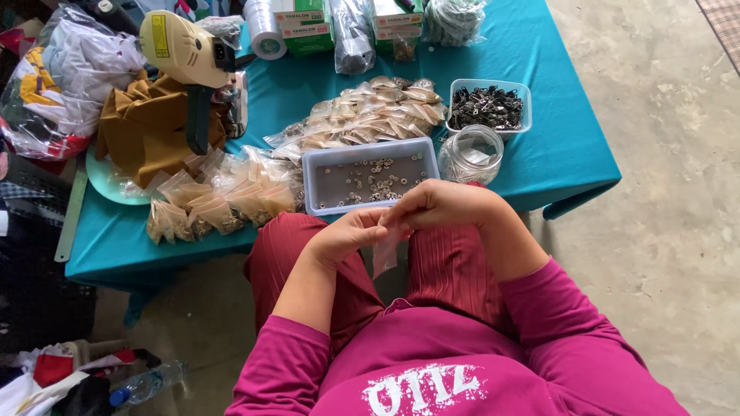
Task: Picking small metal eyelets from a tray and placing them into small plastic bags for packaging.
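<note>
Over my lap, my left hand point(348, 235) and my right hand point(439, 204) meet, both pinching the top of a small clear plastic bag point(385, 254) that hangs down between my knees. Just beyond my hands a shallow clear tray point(370, 148) with several small metal rings stands at the near edge of the teal table point(555, 146). What the bag holds cannot be made out.
Heaps of small filled bags point(223, 196) lie left of and behind the tray. A glass jar point(472, 154) and a tub of dark clips point(487, 106) stand to the right. Brown cloth point(150, 131), a yellow hand tool point(185, 54), boxes and tape sit farther back.
</note>
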